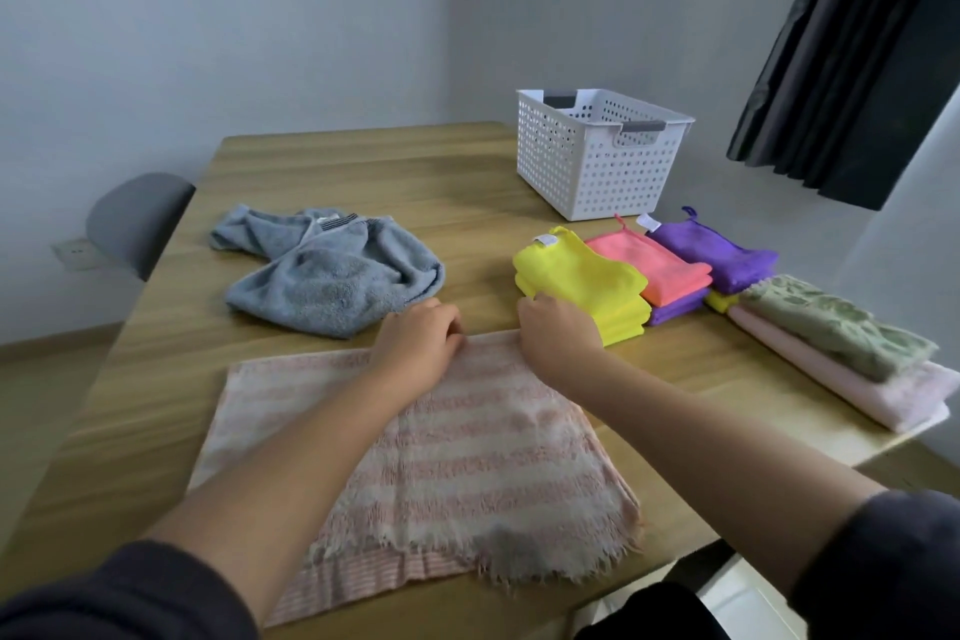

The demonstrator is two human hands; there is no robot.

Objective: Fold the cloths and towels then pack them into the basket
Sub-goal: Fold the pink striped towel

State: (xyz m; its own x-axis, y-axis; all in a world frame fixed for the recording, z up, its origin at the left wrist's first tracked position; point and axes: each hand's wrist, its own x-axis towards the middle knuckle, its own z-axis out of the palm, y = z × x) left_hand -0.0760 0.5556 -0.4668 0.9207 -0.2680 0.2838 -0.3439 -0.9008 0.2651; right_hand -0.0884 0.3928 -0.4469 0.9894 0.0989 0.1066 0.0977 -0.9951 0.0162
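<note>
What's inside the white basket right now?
Of the white basket, only the far inner wall shows, with no cloth above the rim. Its floor is hidden behind the near walls.

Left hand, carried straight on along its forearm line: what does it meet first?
Likely the yellow cloth stack, at its left end; the left hand might brush the right hand first, depth unclear.

Soft, cool, even daylight, rather dim, with no glare. The white perforated plastic basket (597,156) casts only a faint, blurred shadow on the light wooden table (363,172). To the right of the basket, a dark curtain (852,68) leans steeply, bent by the wide-angle lens. Nearer than the basket, the table's edges splay outward, and the dark sleeves (104,598) at the bottom corners look soft and smeared.
</note>
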